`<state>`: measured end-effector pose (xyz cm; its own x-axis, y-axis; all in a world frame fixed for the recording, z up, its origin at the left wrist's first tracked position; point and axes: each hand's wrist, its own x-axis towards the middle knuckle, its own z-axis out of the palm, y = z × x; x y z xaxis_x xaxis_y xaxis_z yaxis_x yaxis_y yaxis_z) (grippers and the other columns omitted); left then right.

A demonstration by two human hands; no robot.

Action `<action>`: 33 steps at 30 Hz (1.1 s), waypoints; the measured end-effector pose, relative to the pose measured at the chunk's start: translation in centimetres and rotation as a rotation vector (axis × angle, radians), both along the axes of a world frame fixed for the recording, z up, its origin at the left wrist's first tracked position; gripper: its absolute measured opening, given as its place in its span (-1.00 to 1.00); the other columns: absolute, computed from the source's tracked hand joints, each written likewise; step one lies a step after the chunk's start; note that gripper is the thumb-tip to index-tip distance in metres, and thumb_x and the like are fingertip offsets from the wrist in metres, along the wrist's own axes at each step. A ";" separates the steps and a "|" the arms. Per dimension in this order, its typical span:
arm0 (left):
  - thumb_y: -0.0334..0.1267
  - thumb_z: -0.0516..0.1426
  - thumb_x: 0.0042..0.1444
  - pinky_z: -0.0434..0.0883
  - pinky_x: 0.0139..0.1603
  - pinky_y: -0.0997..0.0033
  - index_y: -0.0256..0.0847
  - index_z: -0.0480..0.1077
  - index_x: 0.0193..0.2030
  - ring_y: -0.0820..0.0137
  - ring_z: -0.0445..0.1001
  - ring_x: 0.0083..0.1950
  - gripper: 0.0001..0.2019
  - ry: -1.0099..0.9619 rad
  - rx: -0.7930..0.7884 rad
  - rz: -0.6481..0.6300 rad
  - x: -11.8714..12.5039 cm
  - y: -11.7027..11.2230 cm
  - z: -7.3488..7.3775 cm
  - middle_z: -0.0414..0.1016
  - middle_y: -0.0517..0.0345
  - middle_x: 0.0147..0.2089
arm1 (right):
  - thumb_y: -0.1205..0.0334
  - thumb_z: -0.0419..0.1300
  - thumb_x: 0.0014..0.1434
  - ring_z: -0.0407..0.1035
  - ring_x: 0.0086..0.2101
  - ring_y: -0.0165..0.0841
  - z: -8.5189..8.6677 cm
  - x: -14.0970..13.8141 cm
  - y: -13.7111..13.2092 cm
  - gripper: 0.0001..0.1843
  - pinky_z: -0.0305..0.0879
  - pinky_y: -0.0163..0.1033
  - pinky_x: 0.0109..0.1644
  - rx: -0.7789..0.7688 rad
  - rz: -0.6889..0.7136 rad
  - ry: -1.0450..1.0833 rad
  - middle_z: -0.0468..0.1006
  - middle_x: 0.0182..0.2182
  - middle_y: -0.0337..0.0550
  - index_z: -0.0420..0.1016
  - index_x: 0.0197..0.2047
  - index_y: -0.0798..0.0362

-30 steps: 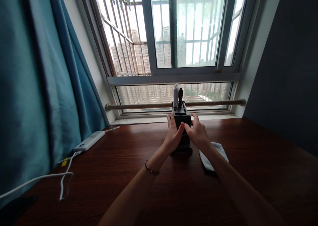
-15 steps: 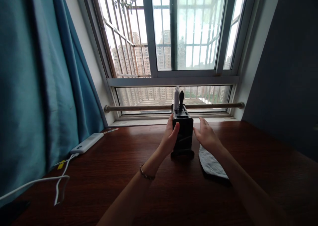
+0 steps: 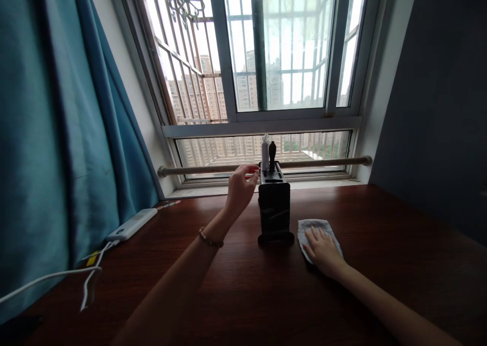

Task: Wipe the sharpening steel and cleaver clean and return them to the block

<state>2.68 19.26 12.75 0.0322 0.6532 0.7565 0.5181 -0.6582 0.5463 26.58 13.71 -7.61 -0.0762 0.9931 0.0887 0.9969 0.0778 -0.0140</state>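
Note:
A black knife block point(image 3: 274, 211) stands upright on the dark wooden table point(image 3: 243, 295), near the window. A white handle point(image 3: 265, 153) and a black handle point(image 3: 272, 156) stick out of its top. My left hand point(image 3: 240, 188) is raised beside the block's upper left corner, fingers curled toward the handles, holding nothing. My right hand point(image 3: 322, 247) lies flat, fingers spread, on a grey folded cloth point(image 3: 317, 234) just right of the block's base.
A white power bank point(image 3: 132, 224) with a white cable point(image 3: 57, 277) lies at the table's left edge, by a teal curtain point(image 3: 57, 133). A rail point(image 3: 213, 169) runs along the barred window point(image 3: 266, 57) behind the block. A dark wall point(image 3: 449, 107) stands at right.
Both hands left the block's sides. My left hand rose to the block's top left. My right hand dropped onto the cloth.

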 end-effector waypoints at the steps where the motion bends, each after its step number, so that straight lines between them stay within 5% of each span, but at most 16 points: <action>1: -0.34 0.10 0.15 0.41 -0.13 0.30 -0.25 0.48 -0.25 0.27 0.47 -0.18 -0.87 0.043 0.015 0.036 0.5 0.6 1.2 0.50 0.04 -0.20 | 0.07 -0.04 0.38 -0.13 0.24 0.02 0.1 0.1 0.1 -0.48 -0.08 0.12 0.24 0.017 0.000 0.004 -0.01 0.29 0.00 0.14 0.33 0.06; 4: -0.33 0.18 0.10 0.39 -0.21 0.25 -0.24 0.50 -0.28 0.25 0.44 -0.34 -0.92 0.192 0.013 0.097 2.2 2.9 4.3 0.45 0.11 -0.42 | 0.09 -0.01 0.36 -0.09 0.23 0.01 0.3 0.1 0.2 -0.51 -0.09 0.11 0.24 0.063 0.014 0.018 0.06 0.26 0.02 0.22 0.29 0.07; 8: -0.38 0.24 0.06 0.34 -0.04 0.12 -0.43 0.27 0.14 0.07 0.37 -0.05 -0.50 0.261 0.056 0.245 3.8 5.7 6.4 0.39 -0.21 -0.07 | 0.12 0.01 0.35 -0.04 0.20 0.03 0.3 0.1 -0.2 -0.54 -0.07 0.11 0.23 0.092 0.037 0.047 0.13 0.23 0.06 0.28 0.25 0.09; 13: -0.30 0.31 0.01 0.24 0.09 0.05 -0.18 0.34 0.10 0.02 0.16 0.17 -0.51 0.417 0.073 0.243 4.5 7.8 6.1 0.25 -0.11 0.13 | 0.14 0.01 0.35 -0.03 0.20 0.08 0.6 0.0 -0.5 -0.54 -0.06 0.13 0.22 0.101 0.030 0.073 0.14 0.22 0.11 0.29 0.25 0.13; 18: -0.14 0.33 -0.03 0.21 0.04 -0.13 -0.34 0.43 -0.12 -0.13 0.09 0.16 -0.61 0.455 -0.004 0.280 5.3 9.1 6.9 0.26 -0.25 0.10 | 0.15 0.02 0.34 -0.04 0.19 0.10 0.4 -0.1 -0.4 -0.53 -0.07 0.16 0.21 0.110 0.033 0.080 0.13 0.22 0.12 0.28 0.25 0.14; 21: -0.19 0.38 -0.13 0.19 0.03 -0.11 -0.29 0.48 -0.26 -0.12 0.10 0.15 -0.68 0.448 -0.087 0.259 5.7 10.0 7.8 0.31 -0.14 0.07 | 0.14 0.02 0.34 -0.03 0.19 0.11 0.3 0.0 -0.3 -0.53 -0.06 0.17 0.20 0.122 0.038 0.085 0.14 0.22 0.14 0.29 0.24 0.15; 26: -0.18 0.43 -0.24 0.09 0.12 -0.09 -0.17 0.53 -0.29 -0.10 0.10 0.16 -0.66 0.322 -0.188 0.205 5.9 10.9 8.2 0.33 0.07 0.08 | 0.13 0.04 0.32 -0.02 0.18 0.11 0.2 0.0 -0.2 -0.54 -0.05 0.19 0.20 0.132 0.046 0.101 0.15 0.21 0.15 0.31 0.22 0.15; 33: -0.26 0.43 -0.28 0.08 0.18 -0.02 -0.20 0.55 -0.25 -0.05 0.14 0.18 -0.63 0.050 -0.145 0.096 6.2 11.9 8.5 0.35 0.01 0.03 | 0.14 0.06 0.32 -0.02 0.18 0.12 0.2 0.0 -0.2 -0.54 -0.04 0.20 0.19 0.137 0.045 0.116 0.14 0.22 0.12 0.32 0.22 0.15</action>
